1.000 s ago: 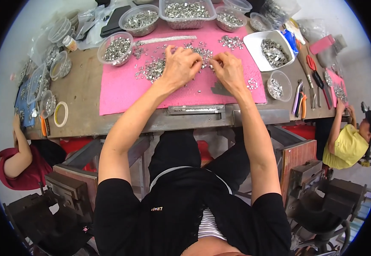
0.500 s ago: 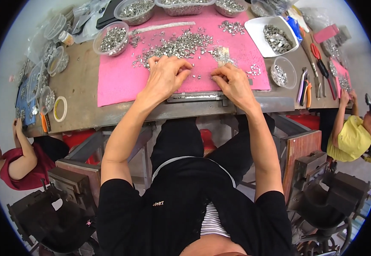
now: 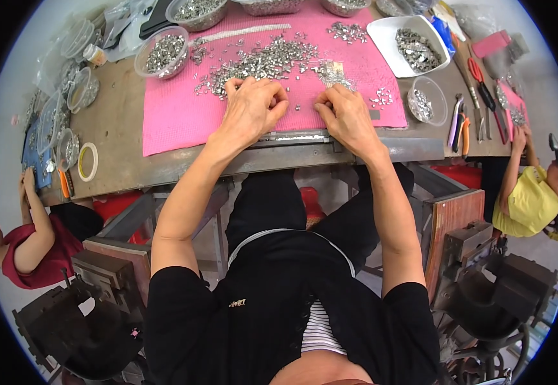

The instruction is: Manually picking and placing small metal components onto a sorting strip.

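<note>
Small shiny metal pieces lie in a loose pile on a pink textured mat. My left hand is at the pile's near edge, its fingers curled down and the thumb close to the index finger. Across a small gap, my right hand has its fingers bent and the thumb drawn in to them. Whatever either hand pinches is hidden or too small to name. A single metal piece rests on the mat between the hands. Just below them, a narrow metal bar fixture lies along the table's front edge.
Clear tubs of metal pieces line the back. A white tray of pieces and a small round tub stand at right, beside pliers and red-handled scissors. Tape lies left. People work at both sides.
Both hands have shifted slightly, and the right fingers have come a little nearer the left. Fewer loose pieces show between the hands. The whole view has moved a little.
</note>
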`<state>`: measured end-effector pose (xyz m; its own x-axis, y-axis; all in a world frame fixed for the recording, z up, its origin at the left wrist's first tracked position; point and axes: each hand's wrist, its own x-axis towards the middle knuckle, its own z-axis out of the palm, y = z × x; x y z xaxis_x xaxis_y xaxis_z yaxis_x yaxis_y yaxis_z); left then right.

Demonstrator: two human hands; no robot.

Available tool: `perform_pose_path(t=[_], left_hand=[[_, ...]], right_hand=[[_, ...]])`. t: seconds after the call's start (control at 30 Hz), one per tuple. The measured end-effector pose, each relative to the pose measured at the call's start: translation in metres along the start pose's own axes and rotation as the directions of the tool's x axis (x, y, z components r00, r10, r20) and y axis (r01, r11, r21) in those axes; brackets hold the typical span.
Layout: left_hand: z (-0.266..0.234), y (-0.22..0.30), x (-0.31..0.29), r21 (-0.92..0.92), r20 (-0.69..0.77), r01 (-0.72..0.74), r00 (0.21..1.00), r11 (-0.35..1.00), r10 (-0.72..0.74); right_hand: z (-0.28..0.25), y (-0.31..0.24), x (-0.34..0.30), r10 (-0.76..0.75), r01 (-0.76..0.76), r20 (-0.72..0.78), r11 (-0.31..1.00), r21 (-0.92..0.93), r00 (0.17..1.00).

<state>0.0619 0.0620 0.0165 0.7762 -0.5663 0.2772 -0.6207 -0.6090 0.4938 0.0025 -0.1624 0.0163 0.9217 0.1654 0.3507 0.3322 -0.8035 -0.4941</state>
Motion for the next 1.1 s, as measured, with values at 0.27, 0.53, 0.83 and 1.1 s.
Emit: perform_pose_path(t=[0.27, 0.53, 0.83, 1.1], left_hand=[[0.002, 0.0, -0.006, 0.132, -0.107, -0.144, 0.981, 0.981, 0.159], [0.006, 0.001, -0.005, 0.131, -0.142, -0.141, 0.977, 0.981, 0.159], [0.009, 0.001, -0.006, 0.157, -0.14, -0.147, 0.975, 0.977, 0.17], [0.012, 0.001, -0.005, 0.125, -0.148, -0.177, 0.97, 0.976, 0.195]], right_hand=[[-0.015, -0.024, -0.034, 0.09, -0.082, -0.009, 0.945, 0.318, 0.996], [-0.006, -0.029, -0.049, 0.085, -0.044, -0.112, 0.942, 0.332, 0.99], [-0.004, -0.028, -0.051, -0.145, 0.152, -0.182, 0.988, 0.03, 0.973], [0.001, -0.016, -0.063, 0.227, -0.119, -0.191, 0.883, 0.454, 0.955]])
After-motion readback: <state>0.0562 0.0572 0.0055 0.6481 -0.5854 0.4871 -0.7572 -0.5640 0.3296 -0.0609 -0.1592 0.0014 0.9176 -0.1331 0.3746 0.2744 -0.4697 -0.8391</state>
